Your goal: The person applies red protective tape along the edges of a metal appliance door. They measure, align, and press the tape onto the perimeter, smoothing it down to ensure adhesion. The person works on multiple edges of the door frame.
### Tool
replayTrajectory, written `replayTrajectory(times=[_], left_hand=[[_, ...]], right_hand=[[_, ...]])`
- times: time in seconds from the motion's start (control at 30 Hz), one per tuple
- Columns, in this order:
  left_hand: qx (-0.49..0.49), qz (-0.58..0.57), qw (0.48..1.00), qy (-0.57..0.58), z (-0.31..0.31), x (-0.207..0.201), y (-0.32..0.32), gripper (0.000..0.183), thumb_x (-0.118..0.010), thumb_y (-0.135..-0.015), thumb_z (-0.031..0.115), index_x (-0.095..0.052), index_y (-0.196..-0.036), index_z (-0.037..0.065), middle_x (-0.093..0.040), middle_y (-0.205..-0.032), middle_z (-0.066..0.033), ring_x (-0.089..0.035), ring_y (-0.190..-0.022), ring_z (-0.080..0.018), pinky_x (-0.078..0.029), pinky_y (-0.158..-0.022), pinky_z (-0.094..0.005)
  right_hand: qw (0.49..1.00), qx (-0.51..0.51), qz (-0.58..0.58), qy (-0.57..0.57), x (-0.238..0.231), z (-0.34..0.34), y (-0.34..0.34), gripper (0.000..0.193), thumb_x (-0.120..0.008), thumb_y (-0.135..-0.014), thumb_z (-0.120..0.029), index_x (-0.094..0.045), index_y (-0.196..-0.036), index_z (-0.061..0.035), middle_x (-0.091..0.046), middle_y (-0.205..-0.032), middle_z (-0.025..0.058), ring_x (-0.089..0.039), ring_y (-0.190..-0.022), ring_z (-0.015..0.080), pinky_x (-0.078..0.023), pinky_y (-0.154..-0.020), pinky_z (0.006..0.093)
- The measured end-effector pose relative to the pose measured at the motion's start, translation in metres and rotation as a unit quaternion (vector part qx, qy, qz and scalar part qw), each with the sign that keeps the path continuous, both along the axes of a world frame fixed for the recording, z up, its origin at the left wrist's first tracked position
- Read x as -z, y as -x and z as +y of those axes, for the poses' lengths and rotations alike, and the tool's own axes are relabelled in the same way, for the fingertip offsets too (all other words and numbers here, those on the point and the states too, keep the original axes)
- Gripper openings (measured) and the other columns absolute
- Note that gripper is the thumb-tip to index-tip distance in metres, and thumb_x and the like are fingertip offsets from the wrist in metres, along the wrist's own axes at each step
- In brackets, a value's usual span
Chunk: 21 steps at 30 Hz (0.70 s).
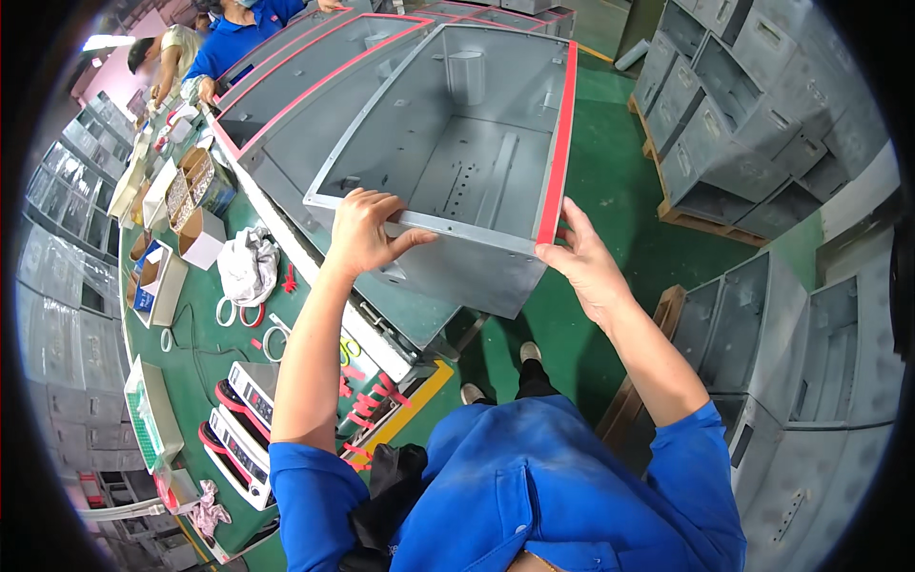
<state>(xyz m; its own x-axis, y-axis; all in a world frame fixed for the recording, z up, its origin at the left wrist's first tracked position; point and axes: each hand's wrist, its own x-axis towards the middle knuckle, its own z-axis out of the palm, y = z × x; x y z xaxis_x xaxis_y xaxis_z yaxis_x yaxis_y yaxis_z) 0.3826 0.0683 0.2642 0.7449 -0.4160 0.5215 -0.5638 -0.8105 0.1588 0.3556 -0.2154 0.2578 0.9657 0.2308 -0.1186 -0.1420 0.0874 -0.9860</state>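
Note:
A large open-topped grey metal box (448, 257) stands in front of me at the end of the green bench. A strip of red tape (559, 143) runs along its right rim; its near and left rims show bare metal. My left hand (367, 232) is closed over the near rim, left of its middle, with the thumb along the edge. At the near right corner, my right hand (586, 265) grips the taped rim, thumb by the tape's end and fingers against the outer side. Inside the box, small holes and a bracket (466, 76) show.
More red-taped metal boxes (295, 81) line the bench beyond. On the left lie a white cloth (250, 267), tape rolls (253, 313), parts bins (191, 181), red tape pieces (367, 408) and grey devices (250, 405). Stacked boxes (724, 143) stand right; co-workers (238, 38) are at the far left.

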Motion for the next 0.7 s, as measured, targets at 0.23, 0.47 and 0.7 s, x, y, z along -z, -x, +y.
replayTrajectory(times=[0.23,0.47,0.7], left_hand=[[-0.001,-0.003,1.000,0.002,0.002,0.000,0.001,0.051,-0.071,-0.058,0.050,-0.059,-0.065,0.001,-0.049,-0.052,-0.0080,-0.050,-0.052,-0.0232,-0.035,-0.054,-0.0308],[0.007,-0.035,0.999,0.027,-0.002,0.002,0.000,0.056,-0.068,-0.059,0.056,-0.053,-0.055,0.002,-0.046,-0.048,-0.0078,-0.048,-0.049,-0.0248,-0.035,-0.053,-0.0326],[-0.006,-0.012,1.000,0.012,0.002,0.001,0.001,0.056,-0.067,-0.059,0.057,-0.055,-0.057,0.002,-0.047,-0.049,-0.0080,-0.050,-0.050,-0.0260,-0.037,-0.054,-0.0325]], right_hand=[[1.000,-0.012,-0.015,-0.003,0.000,0.001,-0.001,0.085,-0.064,-0.072,-0.008,-0.010,-0.137,0.0021,-0.046,-0.116,0.0162,-0.050,-0.101,0.0191,-0.041,-0.087,0.0306],[0.999,-0.018,-0.009,-0.031,-0.001,0.000,0.000,0.086,-0.066,-0.071,-0.006,-0.012,-0.136,0.0024,-0.041,-0.122,0.0161,-0.044,-0.109,0.0202,-0.037,-0.092,0.0308],[0.983,0.114,-0.039,-0.136,0.026,0.005,0.008,0.067,-0.061,-0.078,-0.018,-0.026,-0.133,-0.0006,-0.041,-0.123,0.0091,-0.040,-0.112,0.0188,-0.032,-0.095,0.0315]])
